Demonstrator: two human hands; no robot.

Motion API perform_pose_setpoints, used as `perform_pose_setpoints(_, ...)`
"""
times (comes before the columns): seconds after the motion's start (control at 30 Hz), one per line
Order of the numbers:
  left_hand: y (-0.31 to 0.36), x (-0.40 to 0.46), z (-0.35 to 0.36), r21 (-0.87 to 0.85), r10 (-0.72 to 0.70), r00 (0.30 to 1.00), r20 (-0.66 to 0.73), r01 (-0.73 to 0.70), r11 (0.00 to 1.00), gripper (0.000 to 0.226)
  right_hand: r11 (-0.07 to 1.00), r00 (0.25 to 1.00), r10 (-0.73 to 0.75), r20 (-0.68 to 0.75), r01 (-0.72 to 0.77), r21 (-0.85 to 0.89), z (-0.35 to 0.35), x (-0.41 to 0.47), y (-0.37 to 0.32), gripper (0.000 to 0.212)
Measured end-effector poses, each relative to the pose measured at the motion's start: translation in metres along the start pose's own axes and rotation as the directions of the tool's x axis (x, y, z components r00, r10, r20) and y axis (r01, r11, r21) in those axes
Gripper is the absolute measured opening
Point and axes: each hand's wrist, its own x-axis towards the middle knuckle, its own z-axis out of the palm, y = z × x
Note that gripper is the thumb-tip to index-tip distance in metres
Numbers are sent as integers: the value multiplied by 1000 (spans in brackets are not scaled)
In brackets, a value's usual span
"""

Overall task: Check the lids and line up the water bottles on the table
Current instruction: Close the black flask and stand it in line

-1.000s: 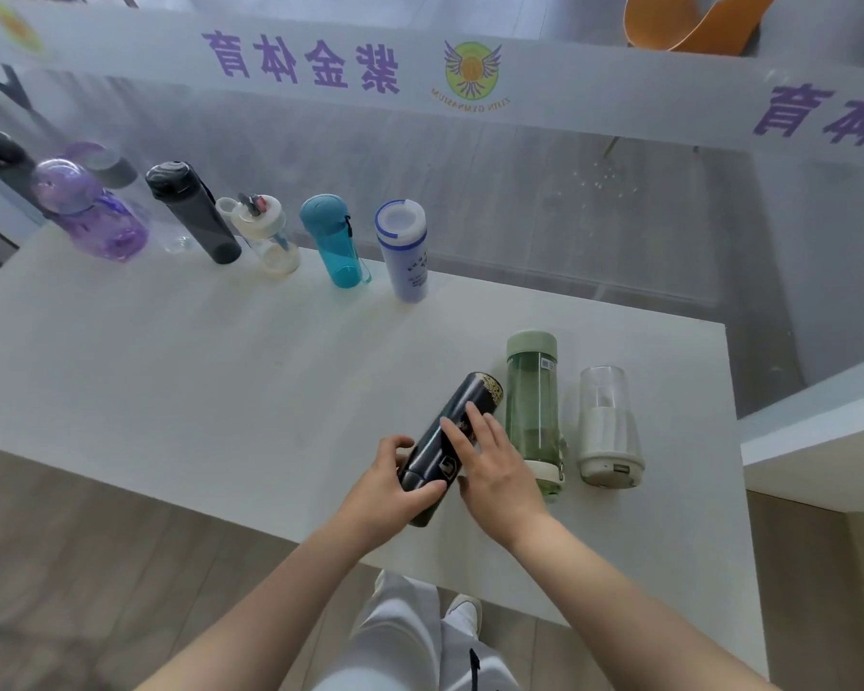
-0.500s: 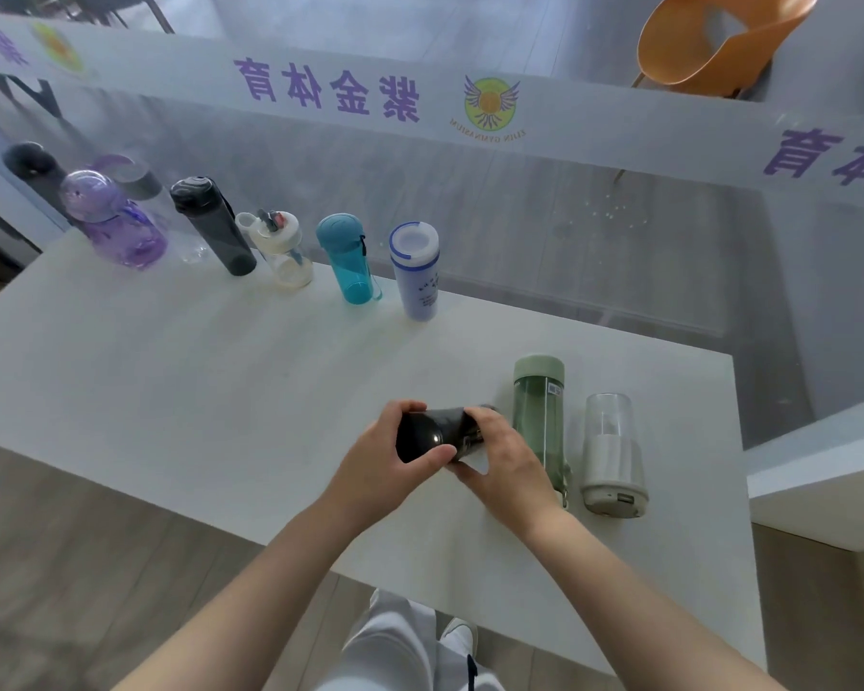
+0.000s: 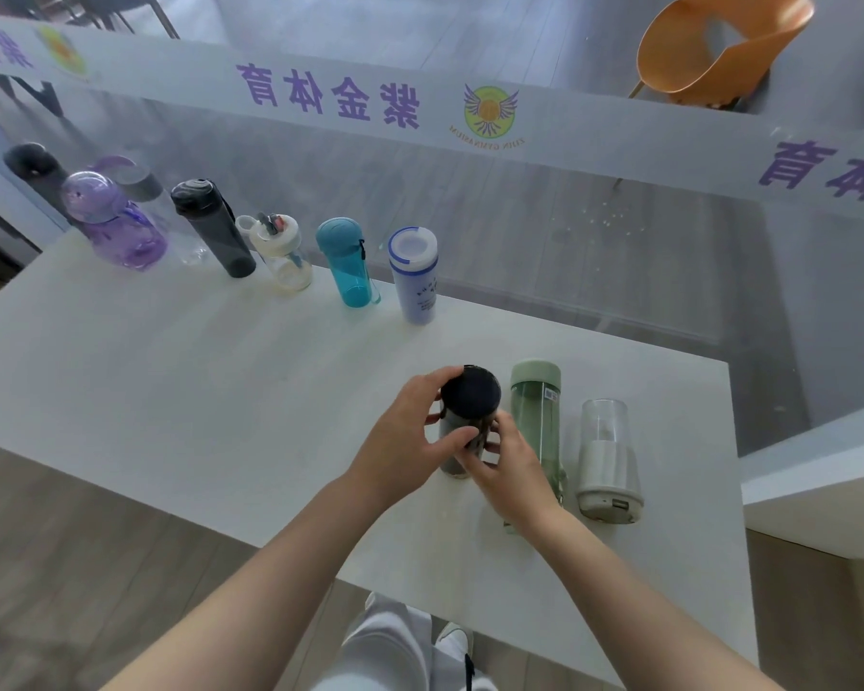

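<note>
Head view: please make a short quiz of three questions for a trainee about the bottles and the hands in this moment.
1. True or false: the green bottle lies on its side on the table.
2. Which bottle do the left hand and right hand hold?
A. the teal bottle
B. the black bottle
C. the purple bottle
3. What stands directly right of the teal bottle in the far row?

Key: 1 true; 2 B; 3 the white bottle with a blue ring.
</note>
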Motion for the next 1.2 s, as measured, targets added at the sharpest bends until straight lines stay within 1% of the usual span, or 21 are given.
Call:
perform_pose_setpoints(0.07, 1, 2, 1, -9, 2, 1000, -1, -2, 1000, 59, 999, 1000, 30, 0, -30, 35, 0, -1, 1, 48)
perform_pose_setpoints(0.17, 0, 2, 1, -53, -18, 999, 31, 19, 998, 58, 998, 999, 48, -9, -47, 48, 4, -3, 3, 57)
perform_pose_setpoints(0.23, -1, 3, 0, -54, -22, 999, 39, 24, 998, 59, 999, 999, 30, -32, -29, 46, 9, -2, 4, 57)
perform_pose_setpoints(0.33, -5, 9, -3, -67, -27, 1000, 14, 27, 997, 57, 999, 998, -3, -60, 5, 33, 17, 3, 5, 58)
perform_pose_setpoints(0.47, -10, 24, -7, -119, -35, 997, 64, 42, 992, 72, 997, 996, -10, -87, 17, 70, 20, 14, 3, 56)
perform_pose_setpoints(0.5, -11, 30, -8, -116, -28, 997, 76, 37, 993, 72, 997, 996, -12, -94, 19, 73, 19, 18, 1, 56)
perform_pose_setpoints(0.6, -14, 52, -11, -56, 18, 995, 95, -12, 998, 65, 996, 995, -6, -103, 15, 87, 16, 36, -6, 56)
perform_pose_setpoints(0.87, -18, 140, -29, -4, -6, 979, 205, 7, 1000, 60, 991, 984, 7, -180, 18, 133, 6, 110, -24, 60)
perform_pose_setpoints(0.97, -15, 173, -36, 25, -5, 973, 231, -1, 1000, 60, 995, 981, 11, -195, 9, 103, 0, 138, -29, 62)
perform_pose_setpoints(1.07, -13, 204, -40, 95, -6, 969, 245, -18, 995, 61, 998, 978, 3, -211, 11, 63, -6, 163, -36, 63)
perform_pose_setpoints(1.2, -4, 237, -46, 279, 1, 966, 260, -77, 957, 61, 997, 974, 40, -224, -24, 73, -13, 189, -44, 59)
